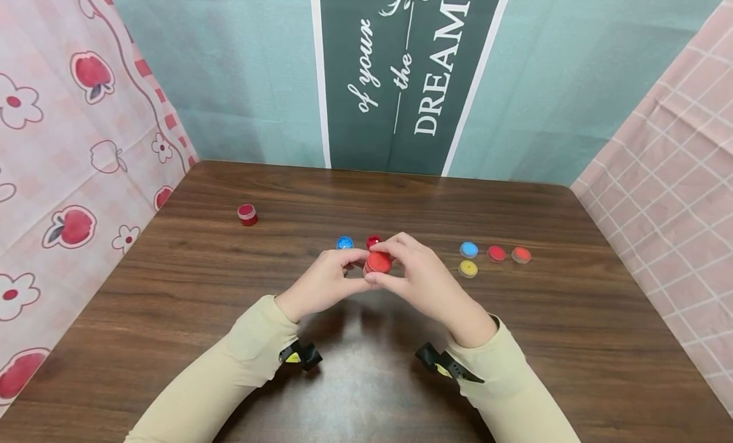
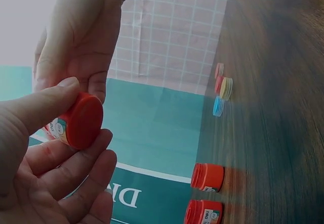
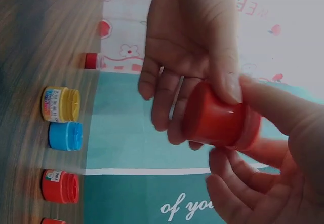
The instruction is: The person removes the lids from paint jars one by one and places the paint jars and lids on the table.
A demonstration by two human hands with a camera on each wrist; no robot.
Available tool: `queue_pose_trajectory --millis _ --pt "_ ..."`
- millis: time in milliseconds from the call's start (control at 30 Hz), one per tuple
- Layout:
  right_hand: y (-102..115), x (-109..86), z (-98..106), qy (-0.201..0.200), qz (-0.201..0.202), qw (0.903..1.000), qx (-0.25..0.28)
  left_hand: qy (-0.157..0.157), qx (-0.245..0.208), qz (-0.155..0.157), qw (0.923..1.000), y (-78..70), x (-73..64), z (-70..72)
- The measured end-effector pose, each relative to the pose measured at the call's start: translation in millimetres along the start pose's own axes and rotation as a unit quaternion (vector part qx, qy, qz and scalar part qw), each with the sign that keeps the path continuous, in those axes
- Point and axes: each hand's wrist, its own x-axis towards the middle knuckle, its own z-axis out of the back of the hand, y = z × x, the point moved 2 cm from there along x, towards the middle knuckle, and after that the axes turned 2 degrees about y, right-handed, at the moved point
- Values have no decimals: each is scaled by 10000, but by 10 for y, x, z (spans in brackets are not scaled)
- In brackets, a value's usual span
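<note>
A red-orange paint jar is held between both hands above the table, its lid in place. My left hand grips the jar's body with thumb and fingers; in the right wrist view the jar's rounded base lies against the fingers. Around the lid end, my right hand curls its thumb and fingers. Just beyond the hands, lidless jars stand on the table: a blue jar, a red jar and a yellow jar, the last hidden from the head view.
Right of the hands lie loose lids: a blue lid, a yellow lid, a red lid and an orange lid. A dark red jar with its lid on stands at the back left. Cloth hangings border the wooden table.
</note>
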Motion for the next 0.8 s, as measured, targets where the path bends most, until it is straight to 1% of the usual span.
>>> queue_pose_trajectory --millis 100,200,233,300,367,433,500,567,667,800 --pt "-2 -16 30 291 228 9991 221 4 -16 2 10000 -1 2 -1" --pt "-2 -39 58 593 487 9957 515 -5 -9 7 10000 -3 2 4" --pt "2 -43 60 633 550 9950 542 -6 10 -5 10000 -5 2 6" --pt "-1 -38 46 559 519 9962 424 -34 65 -24 10000 -9 0 9" --pt "-2 -23 22 330 375 9985 232 -51 125 7 9999 -12 -4 12" --pt "1 -3 0 41 146 9999 65 -48 118 12 9999 -15 -7 12" --pt "-1 11 -8 -155 -38 9998 67 -33 50 46 10000 -18 -9 9" --pt "-1 12 -3 -183 -55 9997 173 -19 -20 43 10000 -22 -9 9" --pt "-7 2 16 48 199 9987 472 -30 -60 -10 10000 -25 -9 13" --pt "-5 -16 33 488 613 9934 839 -53 -8 -73 10000 -25 -12 23"
